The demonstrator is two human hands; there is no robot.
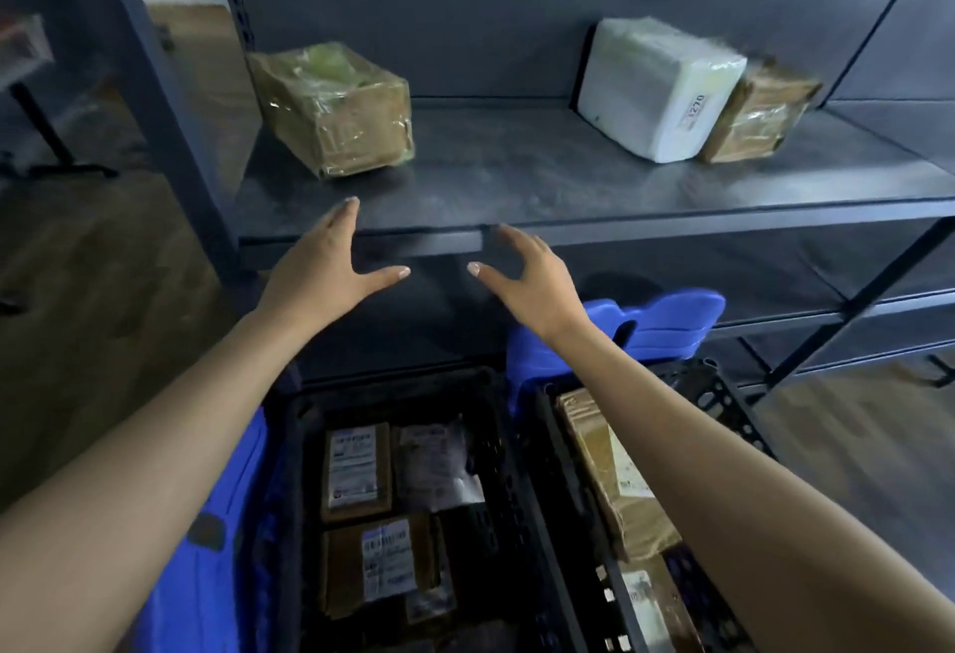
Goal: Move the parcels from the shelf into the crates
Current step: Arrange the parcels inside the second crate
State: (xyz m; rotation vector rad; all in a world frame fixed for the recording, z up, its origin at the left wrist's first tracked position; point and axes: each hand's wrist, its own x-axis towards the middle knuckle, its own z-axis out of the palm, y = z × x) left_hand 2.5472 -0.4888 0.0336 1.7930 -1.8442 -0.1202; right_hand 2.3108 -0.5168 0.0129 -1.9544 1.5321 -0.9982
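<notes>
Fingers, left point(345, 214): straight and close together, thumb spread wide, gripping nothing.
Fingers, right point(509, 238): loosely curved and spread, thumb out, gripping nothing.
Your left hand point(330, 265) and your right hand point(522, 283): both palm down, side by side, thumbs pointing toward each other with a gap between. They are raised in front of the front edge of the dark grey metal shelf point(542, 187), and both forearms are bare.

On that shelf, three parcels:
- Brown cardboard parcel wrapped in clear tape point(336, 110), at the left end, set at an angle, beyond your left hand.
- White plastic-wrapped block parcel point(656, 89), at the right, tilted, with a label reading 1270 on its end.
- Small brown taped parcel point(759, 112), just to the right of the white one and touching it.

Below your arms, two crates:
- Left black plastic crate point(393, 386): holds two flat brown parcels with white labels point(356, 471), one nearer you than the other, and a dark bagged parcel point(439, 466) beside them.
- Right black plastic crate point(723, 402): holds a long brown paper parcel point(610, 477) under your right forearm.

Blue plastic frame point(666, 316): surrounds the crates, possibly a trolley; the view is too blurred to be sure.
Wooden floor point(103, 301): left of the shelf.
</notes>
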